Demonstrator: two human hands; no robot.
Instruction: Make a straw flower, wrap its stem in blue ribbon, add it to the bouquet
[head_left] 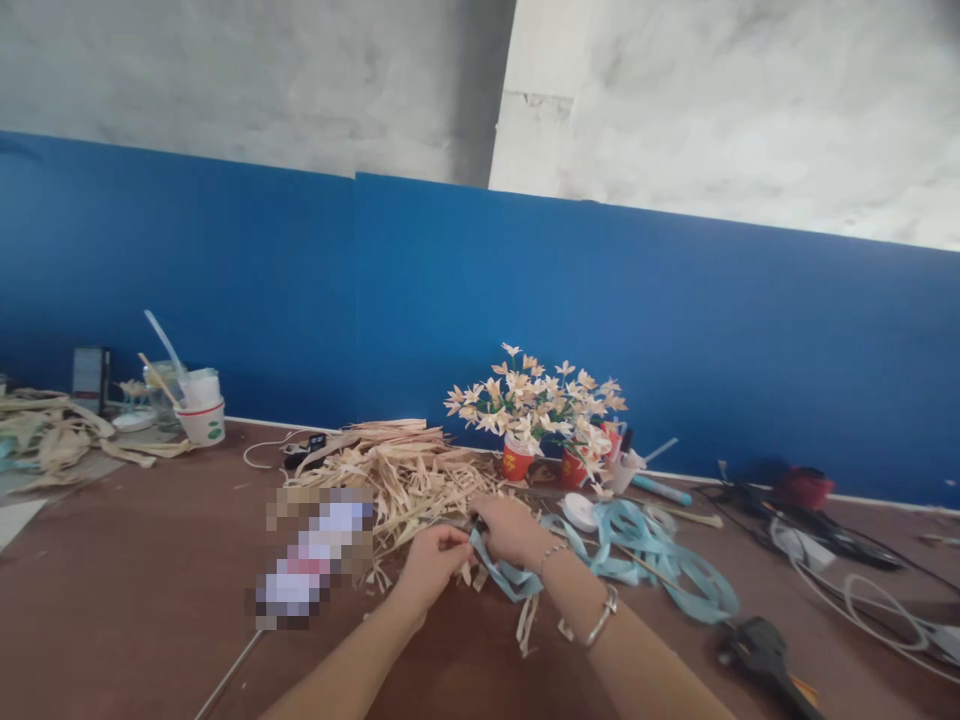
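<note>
My left hand and my right hand meet low in the middle of the brown table. Both have their fingers pinched together over a light blue ribbon that trails off to the right in loose loops. Just behind the hands lies a heap of pale dried leaf strips. What the fingertips pinch besides the ribbon is too small to make out. The right wrist wears bracelets.
Paper flowers in red cups stand against the blue wall. A white cup with sticks and more strips lie far left. A black glue gun and cables are at right. A tape roll sits near the ribbon.
</note>
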